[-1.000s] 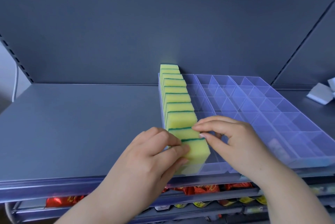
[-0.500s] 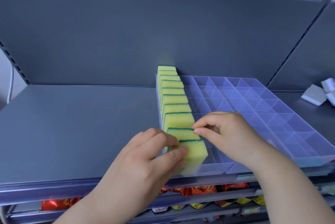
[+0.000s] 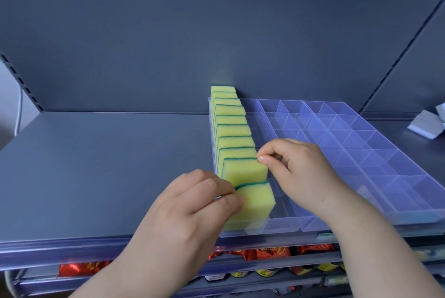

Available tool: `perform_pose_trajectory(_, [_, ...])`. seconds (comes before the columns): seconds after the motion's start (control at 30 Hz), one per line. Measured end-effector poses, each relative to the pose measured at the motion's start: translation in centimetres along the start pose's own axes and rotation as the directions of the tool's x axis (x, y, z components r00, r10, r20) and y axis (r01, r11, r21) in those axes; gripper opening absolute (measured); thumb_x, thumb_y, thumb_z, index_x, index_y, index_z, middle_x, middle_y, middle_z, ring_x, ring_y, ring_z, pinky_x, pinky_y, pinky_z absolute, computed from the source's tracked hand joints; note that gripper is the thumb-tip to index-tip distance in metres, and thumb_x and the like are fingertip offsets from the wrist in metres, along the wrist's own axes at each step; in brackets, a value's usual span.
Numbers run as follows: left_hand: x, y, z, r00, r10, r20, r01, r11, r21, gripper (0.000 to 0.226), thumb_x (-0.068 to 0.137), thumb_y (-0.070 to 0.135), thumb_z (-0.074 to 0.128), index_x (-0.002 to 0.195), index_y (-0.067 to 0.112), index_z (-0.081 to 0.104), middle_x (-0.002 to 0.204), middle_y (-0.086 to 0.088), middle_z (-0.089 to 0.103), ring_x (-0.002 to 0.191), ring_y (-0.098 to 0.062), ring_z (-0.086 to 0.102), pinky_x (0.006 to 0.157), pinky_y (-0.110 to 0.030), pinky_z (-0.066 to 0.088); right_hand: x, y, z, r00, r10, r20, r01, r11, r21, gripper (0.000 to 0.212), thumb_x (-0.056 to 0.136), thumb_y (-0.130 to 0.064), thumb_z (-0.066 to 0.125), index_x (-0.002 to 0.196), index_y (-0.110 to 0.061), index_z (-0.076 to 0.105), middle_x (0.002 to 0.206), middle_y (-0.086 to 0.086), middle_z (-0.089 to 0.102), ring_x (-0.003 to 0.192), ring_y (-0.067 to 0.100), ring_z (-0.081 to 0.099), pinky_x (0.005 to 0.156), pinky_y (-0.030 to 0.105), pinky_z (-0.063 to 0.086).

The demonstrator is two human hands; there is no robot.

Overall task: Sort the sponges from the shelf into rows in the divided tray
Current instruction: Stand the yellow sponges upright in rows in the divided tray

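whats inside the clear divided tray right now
A row of upright yellow sponges fills the leftmost column of the tray; the left hand grips the nearest sponge. No sponges show in the other columns, but the right hand hides some compartments beside the row.

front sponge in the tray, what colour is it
The front sponge is yellow with a thin green strip along its top; head view.

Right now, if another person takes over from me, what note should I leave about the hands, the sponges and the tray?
Left hand grips the front sponge in the left column of the tray.
Right hand pinches the top corner of the second sponge.
Done: the left column is full of upright yellow sponges.
Left: other columns look empty; pale blocks lie on the shelf, far right.
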State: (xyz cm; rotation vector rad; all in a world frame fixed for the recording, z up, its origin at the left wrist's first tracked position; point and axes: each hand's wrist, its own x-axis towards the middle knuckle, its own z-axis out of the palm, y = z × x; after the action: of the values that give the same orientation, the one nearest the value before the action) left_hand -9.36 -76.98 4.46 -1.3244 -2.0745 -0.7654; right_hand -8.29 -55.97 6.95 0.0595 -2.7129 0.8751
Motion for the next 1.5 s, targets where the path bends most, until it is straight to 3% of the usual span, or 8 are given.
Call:
perform_pose_trajectory(0.17, [0.7,0.0,-0.4,1.0,-0.016,-0.002,0.016,0.998,0.055,0.02,0.076,-0.003,0.069,0.091,0.01,0.072,0.089,-0.001,0.065,0.079,-0.02,0.055,0.067,-0.034,0.045,-0.3,-0.9,-0.3,0.976,-0.17,-0.137,0.172,0.985,0.004,0.01,0.084,-0.011,0.057,0.08,-0.013,0.066,0.076,-0.024,0.052,0.074,-0.012,0.049,0.068,0.001,0.034])
perform_pose_trajectory(0.33, [0.4,0.1,0.6,0.997,-0.014,0.073,0.011,0.999,0.053,0.022,0.074,-0.004,0.069,0.09,0.011,0.071,0.087,0.0,0.063,0.078,-0.02,0.056,0.062,-0.035,0.046,-0.6,-0.3,-0.4,0.997,-0.074,0.024,0.073,0.996,0.044,0.013,0.086,-0.008,0.061,0.081,-0.016,0.069,0.074,-0.018,0.058,0.074,-0.009,0.052,0.067,0.003,0.036])
perform_pose_trajectory(0.43, [0.0,-0.1,0.9,0.997,-0.04,0.064,0.039,0.999,0.028,0.022,0.074,-0.003,0.071,0.091,0.011,0.072,0.087,0.0,0.064,0.075,-0.021,0.056,0.061,-0.035,0.046,-0.8,-0.2,-0.2,0.997,-0.072,0.007,0.072,0.997,0.037,0.011,0.085,-0.007,0.063,0.082,-0.013,0.072,0.073,-0.018,0.058,0.07,-0.012,0.052,0.065,0.001,0.035])
perform_pose_trajectory(0.63, [0.0,-0.1,0.9,0.995,-0.097,0.021,0.096,0.994,0.06,0.02,0.092,0.024,0.059,0.099,0.012,0.073,0.098,-0.003,0.066,0.081,-0.022,0.058,0.066,-0.038,0.047,-0.9,0.2,0.1,0.984,-0.166,-0.064,0.163,0.986,-0.037,0.018,0.085,-0.009,0.062,0.094,-0.02,0.073,0.082,-0.019,0.056,0.076,-0.009,0.052,0.071,0.001,0.036])
perform_pose_trajectory(0.8, [-0.3,-0.3,1.0,0.996,-0.083,0.012,0.082,0.995,0.06,0.022,0.092,0.026,0.058,0.097,0.013,0.074,0.096,0.0,0.067,0.084,-0.02,0.057,0.071,-0.034,0.045,-1.6,0.3,0.6,0.937,-0.35,-0.012,0.346,0.929,-0.134,0.048,0.08,-0.004,0.029,0.095,-0.017,0.073,0.092,-0.007,0.062,0.088,0.008,0.049,0.075,0.019,0.043])
perform_pose_trajectory(0.97, [-0.4,-0.4,1.3,0.996,-0.086,-0.001,0.086,0.995,0.057,0.021,0.092,0.025,0.059,0.098,0.012,0.074,0.095,0.0,0.067,0.088,-0.02,0.058,0.076,-0.033,0.045,-1.6,0.6,0.5,0.931,-0.364,0.02,0.359,0.908,-0.216,0.053,0.077,-0.005,0.027,0.099,-0.021,0.072,0.094,-0.009,0.065,0.09,0.009,0.049,0.072,0.032,0.051])
perform_pose_trajectory(1.33, [1.6,-0.2,0.4,0.998,0.005,0.057,-0.015,0.985,0.172,0.025,0.093,0.031,0.053,0.097,0.016,0.072,0.095,-0.001,0.066,0.085,-0.025,0.06,0.07,-0.035,0.044,-3.8,-0.7,0.4,0.969,-0.234,-0.085,0.209,0.95,-0.231,0.05,0.079,-0.006,0.031,0.108,-0.021,0.068,0.111,-0.01,0.063,0.104,0.005,0.051,0.09,0.025,0.045])
perform_pose_trajectory(1.5, [5.9,0.8,-0.2,0.989,0.059,0.138,-0.077,0.988,0.134,0.03,0.089,0.033,0.049,0.098,0.017,0.072,0.086,0.001,0.066,0.078,-0.025,0.061,0.065,-0.034,0.048,-5.7,-1.9,-1.8,0.982,-0.023,-0.189,-0.005,0.989,-0.147,0.042,0.087,-0.014,0.037,0.119,-0.027,0.061,0.119,-0.022,0.055,0.115,-0.008,0.045,0.098,0.005,0.029])
